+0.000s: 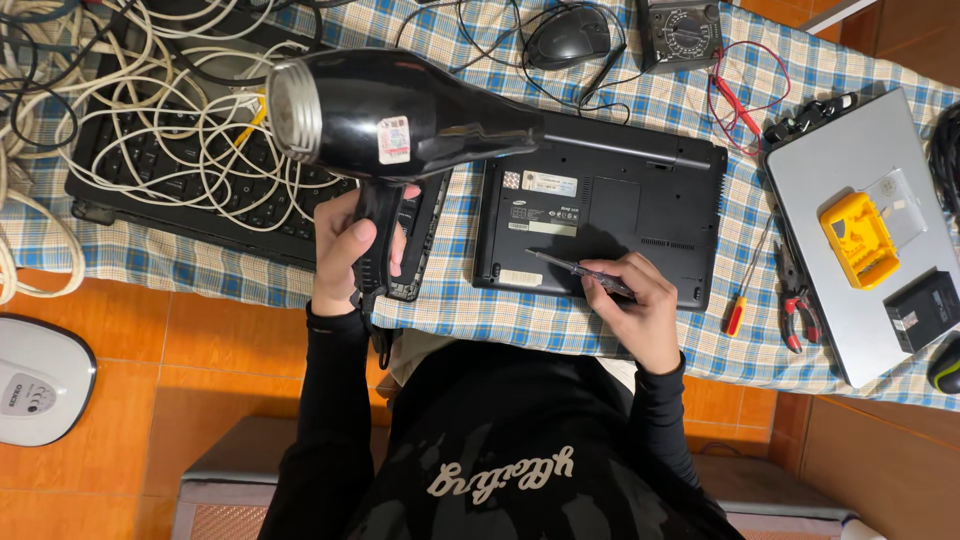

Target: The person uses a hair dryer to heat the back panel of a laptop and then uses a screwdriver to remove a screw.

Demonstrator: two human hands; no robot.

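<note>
Head view, near to far, all placed against the upturned black laptop (600, 215). Right hand (640, 310) is closed around a thin screwdriver (580, 270) in a pen-like pinch; it rests at the laptop's near edge, with the tip laid on the base panel. Screwdriver is judged light, stiff and narrow, apt to roll if loosened; it is best held low on the shaft as shown. Left hand (350, 245), left of the laptop, is wrapped tight around the handle of a black hair dryer (400, 120), held above the tabletop (560, 325); the barrel is raised over the laptop's far-left corner, with the metal nozzle pointing left. Dryer is judged moderately heavy and front-weighted, with a glossy shell likely slippery, so the handle is the only sound grip; the trailing cord may drag.

Right of the laptop, red-handled pliers (797, 300) and a small red-handled screwdriver (745, 290) are laid on the checked cloth; beyond them a silver laptop (850, 180) carries a yellow case (858, 238). Left of the laptop, a keyboard (170, 170) is buried under white cables (150, 90). Farther back, a mouse (568, 38) and a multimeter (680, 30) are seen.
</note>
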